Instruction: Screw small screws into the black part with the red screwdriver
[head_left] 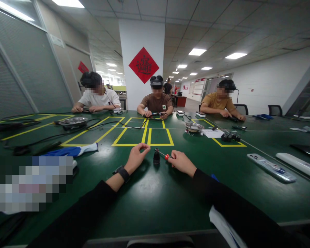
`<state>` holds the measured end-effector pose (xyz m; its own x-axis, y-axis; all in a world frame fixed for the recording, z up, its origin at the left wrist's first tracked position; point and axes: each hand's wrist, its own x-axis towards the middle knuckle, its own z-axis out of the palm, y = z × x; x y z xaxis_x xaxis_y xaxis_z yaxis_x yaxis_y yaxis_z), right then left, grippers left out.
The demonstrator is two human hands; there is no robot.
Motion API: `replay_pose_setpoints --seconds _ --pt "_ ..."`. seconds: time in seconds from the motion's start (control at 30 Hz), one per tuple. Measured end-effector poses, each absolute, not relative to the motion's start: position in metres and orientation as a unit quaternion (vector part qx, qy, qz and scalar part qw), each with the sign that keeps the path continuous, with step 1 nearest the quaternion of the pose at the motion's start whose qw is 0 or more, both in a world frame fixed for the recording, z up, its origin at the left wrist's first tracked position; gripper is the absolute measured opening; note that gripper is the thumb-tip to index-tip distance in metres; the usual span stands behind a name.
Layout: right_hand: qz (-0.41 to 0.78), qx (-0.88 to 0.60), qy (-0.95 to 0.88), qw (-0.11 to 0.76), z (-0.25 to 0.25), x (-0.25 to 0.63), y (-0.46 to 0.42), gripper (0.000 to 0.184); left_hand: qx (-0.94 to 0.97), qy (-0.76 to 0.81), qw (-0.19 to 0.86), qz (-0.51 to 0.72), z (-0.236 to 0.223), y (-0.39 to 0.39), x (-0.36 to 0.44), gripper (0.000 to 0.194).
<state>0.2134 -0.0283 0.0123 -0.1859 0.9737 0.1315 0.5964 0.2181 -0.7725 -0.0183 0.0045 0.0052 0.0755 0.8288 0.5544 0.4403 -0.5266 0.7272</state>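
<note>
A small black cylindrical part (pixel 156 157), narrower at the top, stands upright on the green table in front of me. My right hand (pixel 181 161) is closed around a screwdriver (pixel 167 157) with a red and white piece showing at the fingers. Its thin metal shaft points left, and the tip is close to the top of the black part; whether they touch I cannot tell. Just left of the part is my left hand (pixel 138 156), its thumb and fingers curled together in a pinch. Anything between those fingertips is too small to see.
Yellow tape rectangles (pixel 160 144) mark the table (pixel 144 199). Metal bowls (pixel 194 127) and black parts (pixel 231 136) sit farther back. A phone (pixel 271 167) lies right, a blue-white glove (pixel 72 150) left. Cables cross the left side. Three people work opposite.
</note>
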Motion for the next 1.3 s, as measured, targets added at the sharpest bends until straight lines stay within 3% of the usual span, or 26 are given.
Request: replay_pose_setpoints --seconds 0.13,0.33,0.47,0.8,1.13,1.3 --pt "0.286 -0.568 -0.735 0.236 0.017 0.214 -0.033 0.030 0.733 0.431 0.184 0.493 0.009 -0.008 -0.005 0.018" --pt "0.129 -0.560 -0.782 0.239 0.025 0.206 -0.048 0.021 0.718 0.424 0.152 0.530 0.018 -0.016 -0.003 0.020" --pt "0.129 -0.561 -0.786 0.225 0.031 0.198 -0.058 0.019 0.724 0.418 0.129 0.533 0.026 -0.024 -0.004 0.027" --pt "0.131 -0.397 -0.813 0.407 0.047 0.188 -0.061 0.006 0.785 0.332 0.123 0.508 0.033 -0.040 0.008 0.008" --pt "0.100 -0.361 -0.825 0.424 0.041 0.192 -0.056 0.004 0.811 0.310 0.140 0.476 0.030 -0.043 0.007 0.015" --pt "0.108 -0.347 -0.839 0.406 0.041 0.192 -0.057 0.012 0.818 0.302 0.141 0.469 0.031 -0.041 0.005 0.012"
